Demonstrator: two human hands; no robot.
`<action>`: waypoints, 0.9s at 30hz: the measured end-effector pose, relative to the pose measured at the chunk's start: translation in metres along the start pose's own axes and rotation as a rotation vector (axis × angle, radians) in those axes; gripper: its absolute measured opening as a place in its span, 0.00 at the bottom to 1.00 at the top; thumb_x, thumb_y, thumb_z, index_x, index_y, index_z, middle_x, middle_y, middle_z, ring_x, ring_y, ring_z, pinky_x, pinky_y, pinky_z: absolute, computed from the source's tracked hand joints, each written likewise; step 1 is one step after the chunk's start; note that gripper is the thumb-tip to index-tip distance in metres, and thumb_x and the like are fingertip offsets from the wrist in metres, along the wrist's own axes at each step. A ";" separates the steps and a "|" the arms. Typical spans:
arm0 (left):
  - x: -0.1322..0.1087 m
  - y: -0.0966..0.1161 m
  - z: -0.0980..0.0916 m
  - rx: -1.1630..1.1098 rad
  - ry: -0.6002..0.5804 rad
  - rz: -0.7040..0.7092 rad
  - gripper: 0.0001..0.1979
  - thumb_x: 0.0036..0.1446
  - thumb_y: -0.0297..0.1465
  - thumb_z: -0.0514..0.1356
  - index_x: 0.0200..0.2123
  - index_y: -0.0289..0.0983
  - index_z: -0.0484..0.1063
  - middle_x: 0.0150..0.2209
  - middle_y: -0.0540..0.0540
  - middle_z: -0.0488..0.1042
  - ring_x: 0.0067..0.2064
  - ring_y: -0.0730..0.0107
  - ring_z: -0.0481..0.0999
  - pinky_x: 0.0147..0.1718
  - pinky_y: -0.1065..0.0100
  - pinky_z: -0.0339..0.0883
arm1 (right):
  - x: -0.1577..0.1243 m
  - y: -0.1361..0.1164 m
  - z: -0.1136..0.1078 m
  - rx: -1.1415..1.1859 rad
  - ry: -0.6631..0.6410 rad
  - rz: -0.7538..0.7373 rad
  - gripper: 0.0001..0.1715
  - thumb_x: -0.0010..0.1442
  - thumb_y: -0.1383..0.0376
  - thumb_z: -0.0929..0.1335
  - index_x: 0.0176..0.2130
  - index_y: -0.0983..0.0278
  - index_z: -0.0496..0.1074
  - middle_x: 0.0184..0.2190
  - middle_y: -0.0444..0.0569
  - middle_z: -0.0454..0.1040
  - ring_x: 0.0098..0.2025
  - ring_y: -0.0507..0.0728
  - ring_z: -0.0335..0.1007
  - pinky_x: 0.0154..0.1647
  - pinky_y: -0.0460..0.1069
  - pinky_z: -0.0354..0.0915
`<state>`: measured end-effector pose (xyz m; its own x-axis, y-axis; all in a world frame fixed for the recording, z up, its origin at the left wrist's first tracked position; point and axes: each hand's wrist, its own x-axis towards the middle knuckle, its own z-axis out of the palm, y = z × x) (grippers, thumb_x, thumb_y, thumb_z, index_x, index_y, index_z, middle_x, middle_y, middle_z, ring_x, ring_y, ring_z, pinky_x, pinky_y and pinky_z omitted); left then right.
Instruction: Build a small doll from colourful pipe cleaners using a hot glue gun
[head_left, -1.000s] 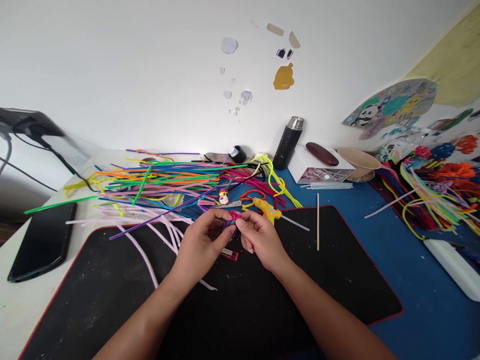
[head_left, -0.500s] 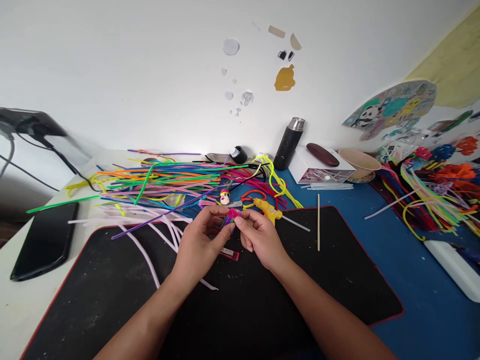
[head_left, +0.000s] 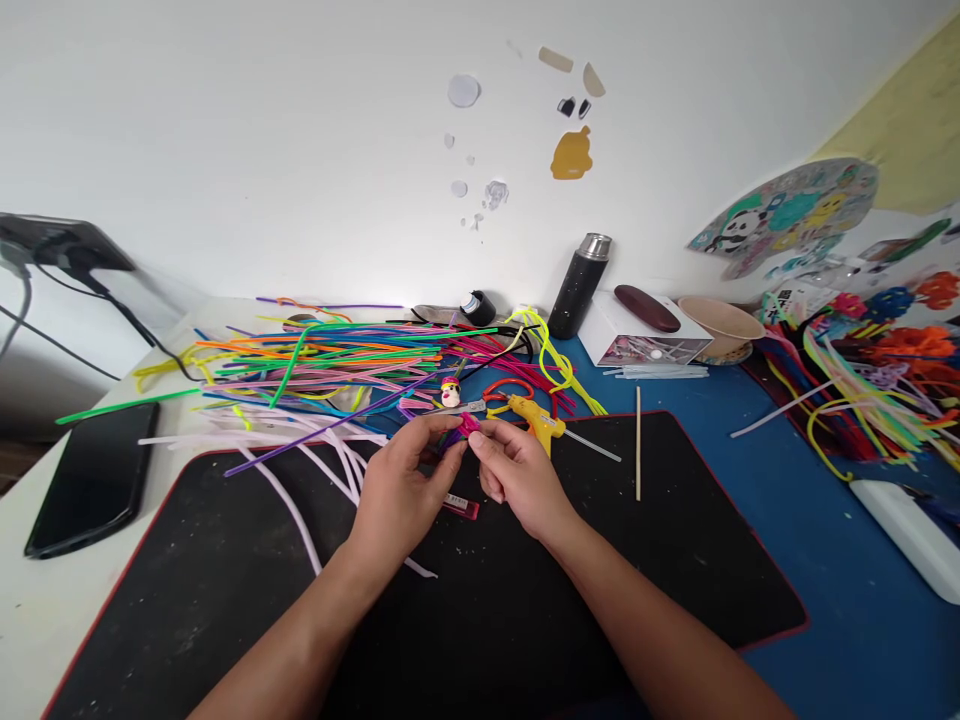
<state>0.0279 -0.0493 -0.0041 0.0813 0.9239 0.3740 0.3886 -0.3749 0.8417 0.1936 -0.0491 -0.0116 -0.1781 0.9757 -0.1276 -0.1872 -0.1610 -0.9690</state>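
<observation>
A small magenta and purple pipe-cleaner piece (head_left: 468, 426) is pinched between both hands above the black mat, partly covered by the fingers. My left hand (head_left: 409, 475) grips it from the left, thumb and fingers closed. From the right, my right hand (head_left: 520, 472) closes on its edge with thumb and forefinger. Just behind my fingers lie orange-handled scissors (head_left: 504, 388) and a yellow glue gun (head_left: 538, 419) with a clear glue stick in its back. A small figurine head (head_left: 450, 392) with a pink and yellow hat stands there too. Beneath my hands a red-edged packet (head_left: 461, 506) shows in part.
Many coloured pipe cleaners (head_left: 330, 350) spread along the back left, with pale lilac ones (head_left: 289, 505) reaching onto the mat (head_left: 660, 560). A phone (head_left: 94, 480) lies left. A black flask (head_left: 579, 290), white box (head_left: 637, 330), bowl (head_left: 721, 325) and wooden stick (head_left: 638, 445) are right.
The magenta part between my fingers has turned slightly and looks more bunched. Both hands stay in nearly the same place, and the view has shifted very little.
</observation>
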 end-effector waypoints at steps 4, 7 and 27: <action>0.000 -0.001 -0.001 0.091 0.050 0.078 0.08 0.66 0.30 0.64 0.48 0.41 0.78 0.45 0.47 0.85 0.41 0.66 0.85 0.39 0.68 0.80 | -0.002 -0.001 -0.001 -0.021 0.011 0.009 0.25 0.64 0.44 0.73 0.42 0.63 0.74 0.13 0.32 0.61 0.14 0.48 0.51 0.17 0.45 0.50; 0.001 -0.003 -0.003 0.167 0.089 0.131 0.09 0.67 0.29 0.64 0.50 0.41 0.77 0.47 0.47 0.85 0.44 0.65 0.85 0.42 0.67 0.80 | -0.002 0.000 -0.001 -0.036 0.048 0.010 0.26 0.63 0.43 0.74 0.41 0.63 0.75 0.13 0.33 0.60 0.14 0.48 0.52 0.17 0.45 0.50; 0.003 -0.008 -0.002 0.387 0.041 0.448 0.11 0.70 0.24 0.60 0.53 0.40 0.73 0.51 0.40 0.83 0.51 0.57 0.83 0.51 0.57 0.79 | -0.002 -0.002 0.013 -0.013 0.136 -0.001 0.25 0.57 0.45 0.77 0.35 0.62 0.73 0.16 0.33 0.60 0.14 0.47 0.53 0.15 0.45 0.49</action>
<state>0.0238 -0.0440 -0.0088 0.2819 0.6753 0.6815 0.6320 -0.6651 0.3977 0.1817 -0.0523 -0.0067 -0.0453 0.9871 -0.1536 -0.1749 -0.1592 -0.9716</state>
